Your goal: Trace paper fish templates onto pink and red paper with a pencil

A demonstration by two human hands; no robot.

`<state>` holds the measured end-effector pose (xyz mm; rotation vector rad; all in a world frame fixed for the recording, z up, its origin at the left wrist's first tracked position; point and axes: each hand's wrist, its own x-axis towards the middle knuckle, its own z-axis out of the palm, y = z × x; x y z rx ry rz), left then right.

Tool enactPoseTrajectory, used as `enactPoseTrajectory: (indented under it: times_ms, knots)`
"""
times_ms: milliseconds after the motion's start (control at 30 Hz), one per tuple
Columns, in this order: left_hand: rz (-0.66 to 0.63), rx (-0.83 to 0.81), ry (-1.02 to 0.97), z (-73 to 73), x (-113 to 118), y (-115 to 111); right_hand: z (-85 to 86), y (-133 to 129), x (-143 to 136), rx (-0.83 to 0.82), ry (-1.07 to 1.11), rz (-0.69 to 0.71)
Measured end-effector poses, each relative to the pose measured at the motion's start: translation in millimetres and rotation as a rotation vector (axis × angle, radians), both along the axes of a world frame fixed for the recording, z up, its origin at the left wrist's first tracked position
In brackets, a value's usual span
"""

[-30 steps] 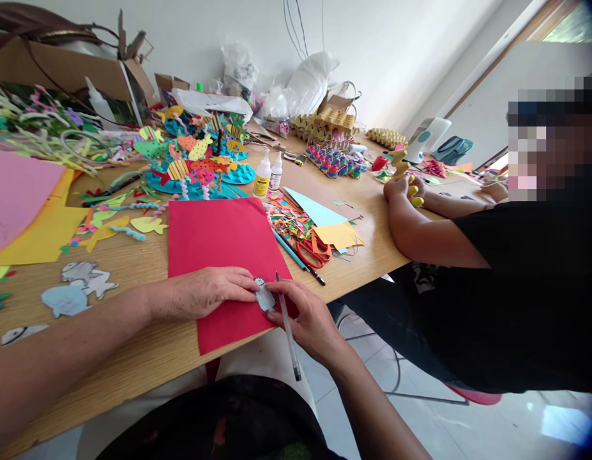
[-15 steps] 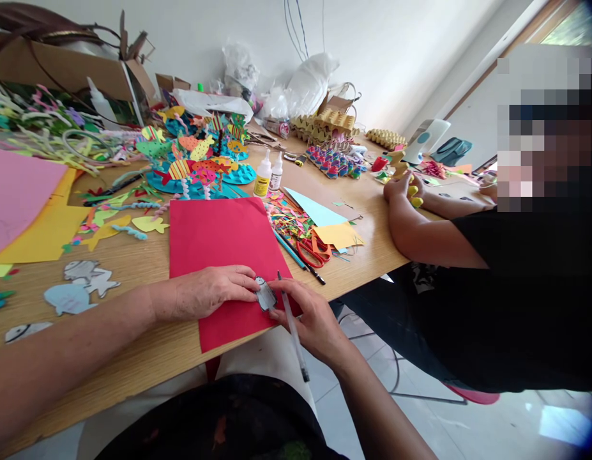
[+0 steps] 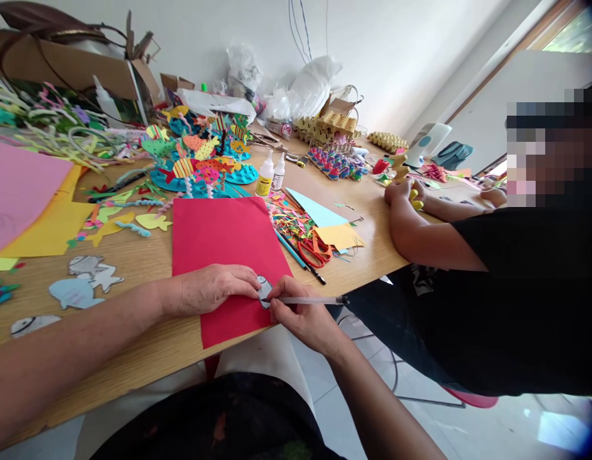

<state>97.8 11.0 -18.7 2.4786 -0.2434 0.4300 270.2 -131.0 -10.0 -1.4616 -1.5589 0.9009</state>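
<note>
A sheet of red paper (image 3: 223, 236) lies at the table's front edge, with a small grey-white paper fish cutout (image 3: 264, 291) on it. My left hand (image 3: 219, 287) rests flat on the red sheet, fingers stretched out and fingertips touching the cutout's left side. In my right hand (image 3: 300, 319) a clear pen (image 3: 319, 299) is pinched between thumb and fingers. The pen lies almost level, its tip end at the cutout's right side and its dark end pointing right. My right fingertips partly hide the tip.
Fish cutouts (image 3: 75, 292) lie left of my forearm. Red-handled scissors (image 3: 315, 253), pencils and paper scraps sit right of the sheet. Glue bottles (image 3: 264, 176) and colourful fish models (image 3: 200, 166) stand behind. At right, a person (image 3: 468, 249) holds something yellow.
The pen has swung from steeply slanted to nearly level, and its tip end has come down to the cutout. My right fingers have closed around it; my left hand has barely moved.
</note>
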Motion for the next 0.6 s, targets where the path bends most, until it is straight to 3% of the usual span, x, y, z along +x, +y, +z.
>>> enactPoseTrajectory:
  times_ms: [600]
  knots:
    - [0.004,-0.023,-0.006,-2.2,-0.3,-1.0,5.7,0.1,-4.7,0.051,-0.224,-0.002]
